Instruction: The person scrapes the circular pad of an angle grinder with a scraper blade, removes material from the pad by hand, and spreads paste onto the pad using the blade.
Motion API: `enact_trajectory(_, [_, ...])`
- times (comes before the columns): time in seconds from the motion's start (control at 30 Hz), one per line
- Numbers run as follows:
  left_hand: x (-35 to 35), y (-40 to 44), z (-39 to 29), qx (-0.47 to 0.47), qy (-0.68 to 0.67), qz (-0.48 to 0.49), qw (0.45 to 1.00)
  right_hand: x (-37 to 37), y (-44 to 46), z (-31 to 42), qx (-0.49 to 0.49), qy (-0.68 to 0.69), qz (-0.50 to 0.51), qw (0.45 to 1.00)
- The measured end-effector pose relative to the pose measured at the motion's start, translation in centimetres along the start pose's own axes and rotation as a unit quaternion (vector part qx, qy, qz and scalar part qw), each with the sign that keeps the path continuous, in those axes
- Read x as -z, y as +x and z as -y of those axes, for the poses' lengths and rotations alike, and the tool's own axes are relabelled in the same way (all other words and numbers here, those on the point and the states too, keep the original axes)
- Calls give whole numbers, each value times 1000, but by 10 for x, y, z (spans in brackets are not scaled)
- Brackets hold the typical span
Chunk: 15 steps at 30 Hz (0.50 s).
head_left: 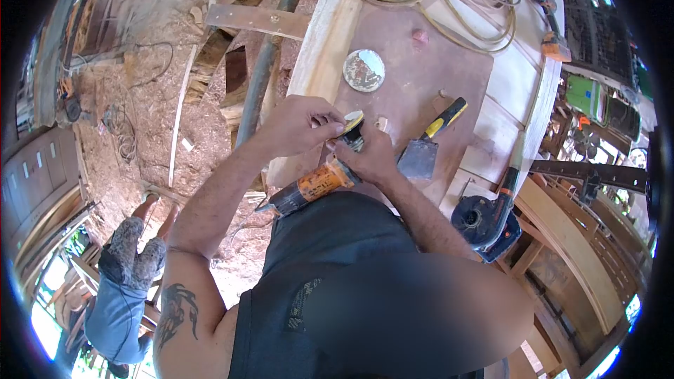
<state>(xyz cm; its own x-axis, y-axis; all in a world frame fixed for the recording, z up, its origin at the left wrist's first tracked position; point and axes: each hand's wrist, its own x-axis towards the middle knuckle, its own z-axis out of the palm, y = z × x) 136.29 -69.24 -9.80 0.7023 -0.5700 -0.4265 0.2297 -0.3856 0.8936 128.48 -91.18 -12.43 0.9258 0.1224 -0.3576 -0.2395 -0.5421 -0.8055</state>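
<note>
An orange and black angle grinder (312, 186) lies across the front of my body, its head tilted up. My right hand (368, 154) is closed around the head end of the grinder. My left hand (302, 126) pinches the rim of a yellow-edged disc (353, 121) at that head; the fingertips partly hide it. Beyond my hands, a round tin (364, 70) with a whitish, smeared top stands on a brown board (393, 35). To the right of my right hand lies a wide scraper (420, 158) with a yellow and black handle.
A coiled hose (509, 35) lies at the bench's far end. A black blower (477, 217) sits at the right edge, near curved wooden pieces (576, 253). Left of the bench are a long pipe (267, 63) and sawdust-covered ground. Another person (123, 295) is at lower left.
</note>
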Motion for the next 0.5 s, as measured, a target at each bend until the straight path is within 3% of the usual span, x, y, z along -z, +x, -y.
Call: enact_trajectory(0.5, [13,20,-18,19,98,68,993,1,1,1,2,7,13,1000])
